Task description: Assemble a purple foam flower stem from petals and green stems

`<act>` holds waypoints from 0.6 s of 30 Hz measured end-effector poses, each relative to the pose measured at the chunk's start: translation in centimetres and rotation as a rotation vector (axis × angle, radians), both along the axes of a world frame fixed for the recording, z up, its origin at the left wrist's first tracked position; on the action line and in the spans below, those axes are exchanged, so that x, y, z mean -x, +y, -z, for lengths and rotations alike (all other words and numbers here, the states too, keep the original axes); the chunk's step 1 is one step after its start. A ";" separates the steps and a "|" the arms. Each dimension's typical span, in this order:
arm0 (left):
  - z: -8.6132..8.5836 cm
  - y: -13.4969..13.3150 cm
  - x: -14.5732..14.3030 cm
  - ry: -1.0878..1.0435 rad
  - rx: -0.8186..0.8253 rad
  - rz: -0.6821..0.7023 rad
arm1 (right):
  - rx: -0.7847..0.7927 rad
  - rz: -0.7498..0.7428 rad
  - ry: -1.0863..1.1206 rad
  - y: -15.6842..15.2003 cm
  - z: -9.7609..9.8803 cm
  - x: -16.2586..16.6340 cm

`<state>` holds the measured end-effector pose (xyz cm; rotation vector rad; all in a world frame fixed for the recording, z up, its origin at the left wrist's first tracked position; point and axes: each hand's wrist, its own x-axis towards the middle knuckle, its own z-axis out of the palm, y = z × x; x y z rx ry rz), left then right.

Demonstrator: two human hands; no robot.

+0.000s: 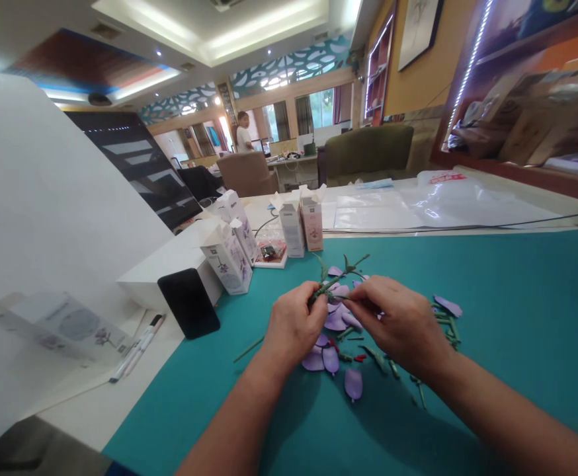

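Green stem (pixel 335 283): held aslant over the middle of the teal mat (pixel 532 330), above a scatter of parts; lifted, probably, to leave room for fingers all round.
Left hand (pixel 291 317): grip closed on the stem, thumb uppermost, leafy end jutting out beyond; likely clamped so to stop any turning.
Right hand (pixel 401 320): grip narrow, fingertips pinched on a thin green piece (pixel 340 297) just beside the stem; apparently fine enough for so slight a part. Joined to the stem or apart: cannot tell.
Green length past left wrist (pixel 249 349): perhaps the tail of the same stem; middle hidden by the hand.
Purple petals (pixel 330 360): strewn below and between the hands, one lying alone nearer the body; presumably kept close to spare long reaches.
Red bits (pixel 360 357): lying near the petals, small enough to be lost farther off.
Green pieces (pixel 452 330): gathered right of the right hand, seemingly to keep apart from most petals.
Printed boxes (pixel 227 261): standing open-topped around the mat's far left edge, likely clear of the elbows.
Pens (pixel 137 347): laid on the white desk (pixel 85 413), off the mat.
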<state>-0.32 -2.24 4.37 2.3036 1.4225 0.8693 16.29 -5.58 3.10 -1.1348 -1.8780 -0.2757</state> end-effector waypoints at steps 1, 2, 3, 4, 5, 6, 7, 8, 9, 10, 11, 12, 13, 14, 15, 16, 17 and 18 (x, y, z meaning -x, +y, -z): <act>0.0 0.0 0.0 0.002 -0.007 0.003 | -0.007 0.001 -0.006 0.0 0.0 0.0; 0.0 -0.1 0.0 0.004 -0.014 0.007 | -0.014 0.004 -0.012 0.0 0.0 0.0; 0.0 -0.1 0.0 0.006 -0.019 0.010 | -0.020 0.006 -0.016 0.0 -0.1 0.0; 0.1 -0.1 -0.1 0.008 -0.021 0.014 | -0.023 0.008 -0.019 0.0 -0.1 0.0; 0.1 -0.1 -0.1 0.009 -0.021 0.018 | -0.024 0.009 -0.020 0.0 -0.1 0.0; 0.1 -0.1 -0.1 0.009 -0.022 0.022 | -0.024 0.009 -0.020 0.0 -0.1 0.0; 0.1 -0.1 -0.1 0.008 -0.025 0.022 | -0.020 0.009 -0.022 0.0 -0.1 0.0; 0.1 -0.1 -0.1 0.007 -0.028 0.024 | -0.014 0.012 -0.025 0.0 -0.1 0.0; 0.1 -0.1 0.0 0.006 -0.032 0.025 | -0.007 0.016 -0.030 0.0 -0.1 0.0; 0.1 -0.1 0.0 0.006 -0.037 0.027 | 0.000 0.022 -0.035 0.0 -0.1 0.0; 0.1 -0.1 0.0 0.005 -0.042 0.030 | 0.005 0.027 -0.040 0.0 -0.1 0.0; 0.1 -0.1 0.0 0.005 -0.045 0.032 | 0.009 0.031 -0.042 0.0 -0.1 0.0; 0.2 -0.1 0.0 0.005 -0.047 0.036 | 0.011 0.033 -0.040 0.0 -0.1 0.1; 0.2 -0.1 0.0 0.005 -0.050 0.040 | 0.012 0.032 -0.037 -0.1 -0.1 0.1; 0.2 -0.1 0.0 0.003 -0.053 0.041 | 0.015 0.032 -0.035 -0.1 -0.1 0.1; 0.2 -0.1 0.0 0.003 -0.054 0.043 | 0.017 0.032 -0.032 -0.1 -0.1 0.1; 0.2 -0.1 0.0 0.003 -0.056 0.044 | 0.015 0.034 -0.029 -0.1 -0.1 0.1; 0.2 -0.1 0.0 0.005 -0.059 0.045 | 0.014 0.036 -0.029 -0.1 -0.2 0.2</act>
